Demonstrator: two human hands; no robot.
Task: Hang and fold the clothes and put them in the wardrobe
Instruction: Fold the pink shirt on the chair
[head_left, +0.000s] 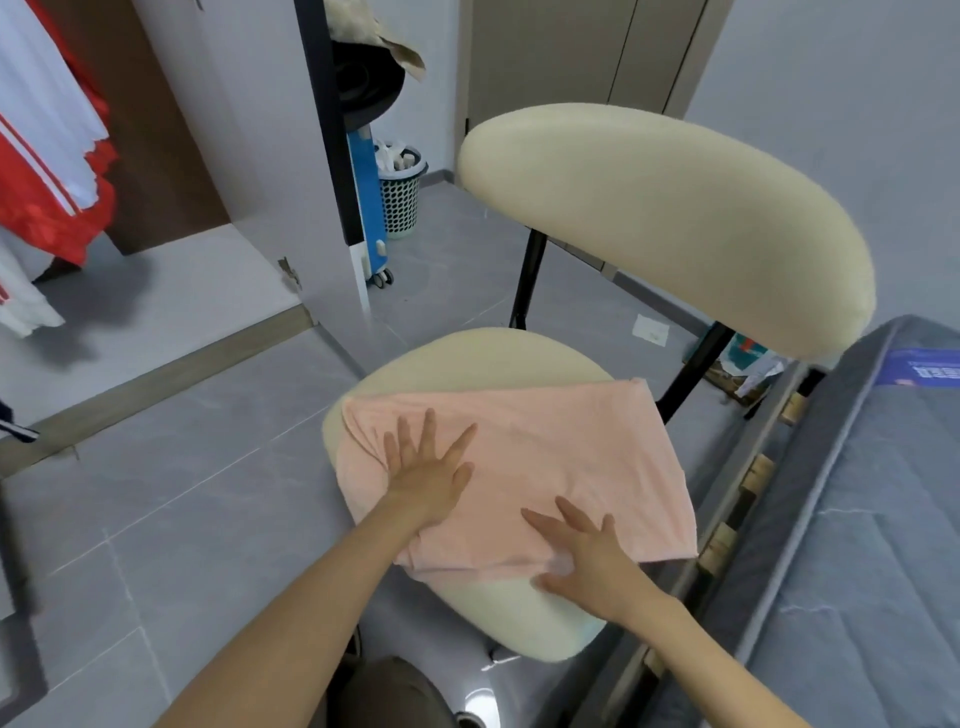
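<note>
Pink garment (545, 457) is lying folded on the chair seat (467, 358); left hand (431, 478) and right hand (587, 556) are pressing flat on it, each grip spread, fingers straight.

Seen from my remote station: the garment (52, 171) runs off the left edge and the mattress (857, 545) off the right, its blue label (930, 371) too blurred for me to read. The cloth (571, 447) hides much of the seat (467, 358). The left hand (431, 478) and right hand (587, 556), flat on the cloth, cover parts of it. Both forearms (311, 597) leave at the bottom edge. What the basket (400, 202) holds is too small to tell.
</note>
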